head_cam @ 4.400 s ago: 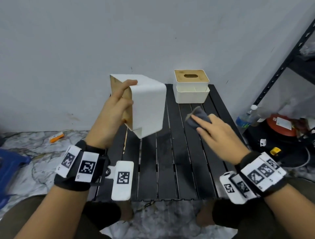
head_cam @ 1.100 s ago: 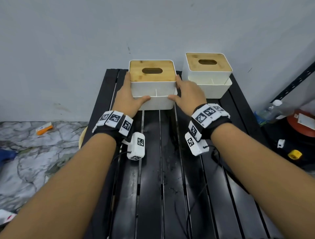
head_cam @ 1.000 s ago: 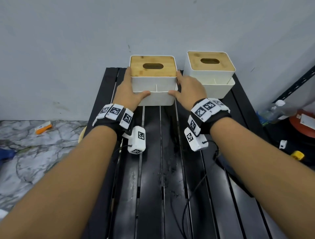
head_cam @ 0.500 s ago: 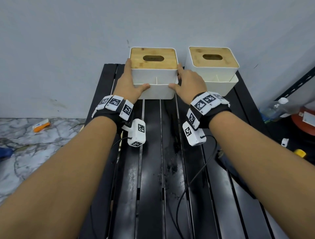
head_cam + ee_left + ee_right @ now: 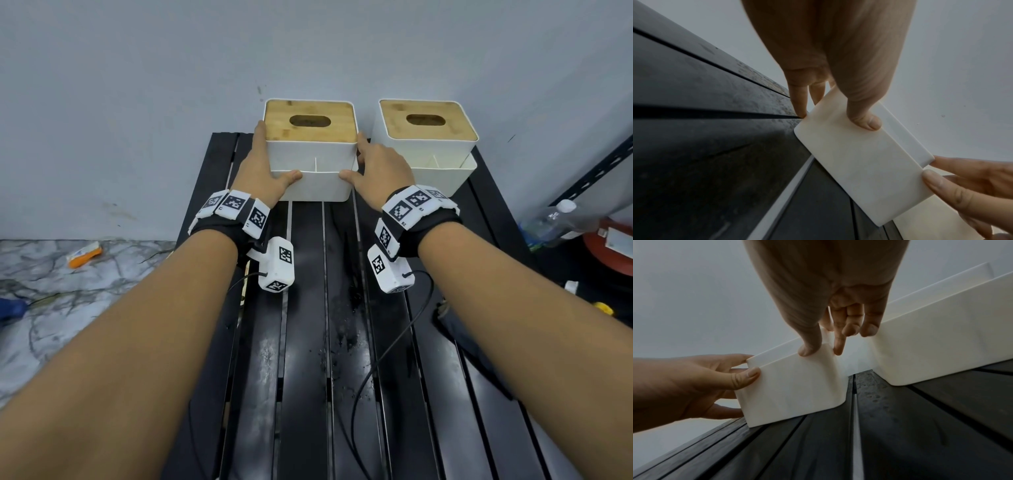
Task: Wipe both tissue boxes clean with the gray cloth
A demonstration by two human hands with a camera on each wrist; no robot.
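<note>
Two white tissue boxes with bamboo lids stand side by side at the table's far end by the wall. I hold the left tissue box between both hands. My left hand lies along its left side, thumb on the front. My right hand does the same on its right side, in the gap beside the right tissue box. The wrist views show each thumb pressed on the box's front face. A dark cloth-like shape lies partly under my right forearm; neither hand holds it.
The black slatted table runs toward me, with cables and dark specks on it. A plastic bottle and a red object lie on the floor at the right, beside a black metal rack. The grey wall stands just behind the boxes.
Earlier my left hand held the box tilted in the air and my right held the grey cloth. In the last second both hands slid the box back toward the wall, level with the right box.
</note>
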